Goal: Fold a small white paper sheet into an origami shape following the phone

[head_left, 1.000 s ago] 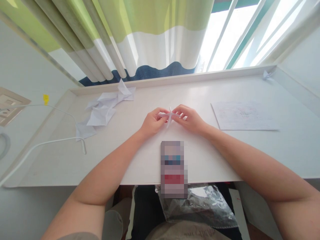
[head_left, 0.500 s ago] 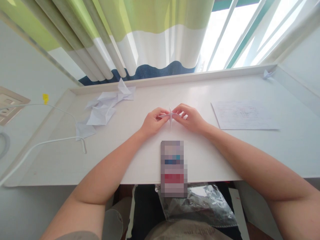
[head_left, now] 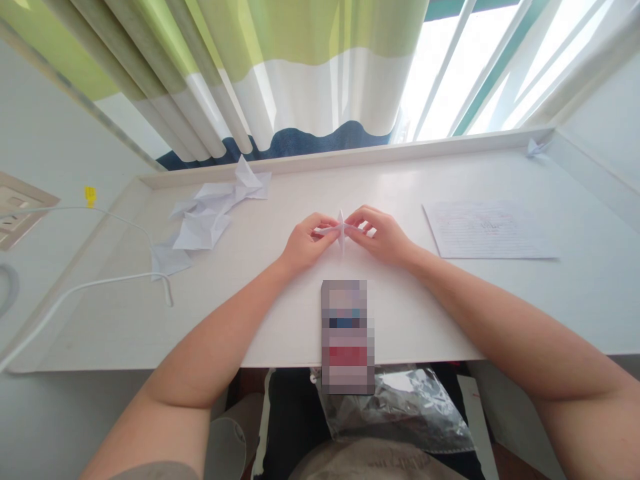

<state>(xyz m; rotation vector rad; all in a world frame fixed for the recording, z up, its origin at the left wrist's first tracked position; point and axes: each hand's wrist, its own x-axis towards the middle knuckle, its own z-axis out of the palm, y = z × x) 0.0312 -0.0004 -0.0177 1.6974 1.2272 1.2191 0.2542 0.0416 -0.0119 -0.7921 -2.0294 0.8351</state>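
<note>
A small folded white paper figure [head_left: 341, 232] is held just above the white desk [head_left: 260, 313] between both hands. My left hand [head_left: 305, 243] pinches its left side with thumb and fingers closed. My right hand [head_left: 383, 235] pinches the right side the same way. A thin point of the paper sticks up between the fingertips and another hangs down. A phone [head_left: 347, 337] lies on the desk's near edge, just below my hands.
Several folded and crumpled white paper pieces [head_left: 207, 217] lie at the left back of the desk. A printed sheet [head_left: 487, 231] lies flat to the right. A white cable [head_left: 90, 283] runs along the left side. A striped curtain [head_left: 280, 73] and a window are behind.
Both hands have shifted very slightly away from me with the paper figure; its lower point now hangs straighter. The grip is the same.
</note>
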